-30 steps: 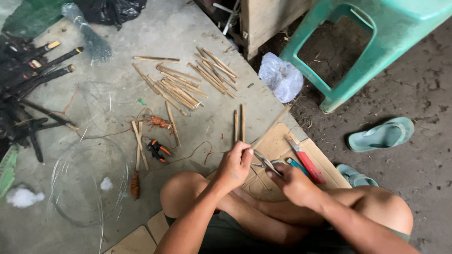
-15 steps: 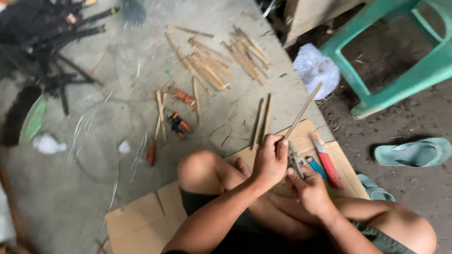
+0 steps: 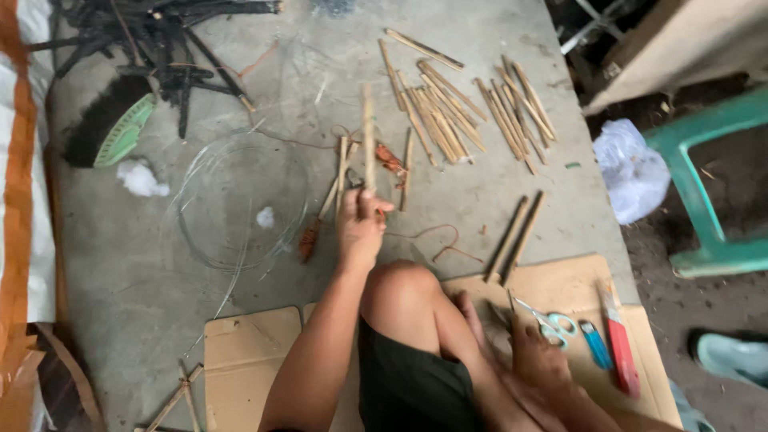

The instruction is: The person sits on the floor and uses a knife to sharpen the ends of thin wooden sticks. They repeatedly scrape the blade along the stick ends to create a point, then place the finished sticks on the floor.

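My left hand [image 3: 360, 222] reaches forward over the concrete floor, shut on a thin bamboo stick [image 3: 368, 132] that points away from me. A few more sticks [image 3: 340, 180] and an orange-handled pliers [image 3: 390, 160] lie just beyond it. My right hand [image 3: 538, 362] rests low on the cardboard sheet [image 3: 560, 286] beside my bent knee, right next to pale blue-handled scissors [image 3: 550, 324]. A thin dark tip shows at its fingers; whether the hand grips it is unclear.
Piles of cut bamboo sticks [image 3: 436, 112] lie ahead, and two darker sticks [image 3: 516, 236] near the cardboard. A coil of thin wire [image 3: 240, 204] lies to the left, black sticks [image 3: 160, 44] at far left. A red-handled knife [image 3: 620, 344], white bag [image 3: 632, 172] and green stool [image 3: 712, 200] are on the right.
My left hand has moved from my lap forward and left over the floor, carrying the stick. My right hand has dropped onto the cardboard by the scissors. The view has shifted left.
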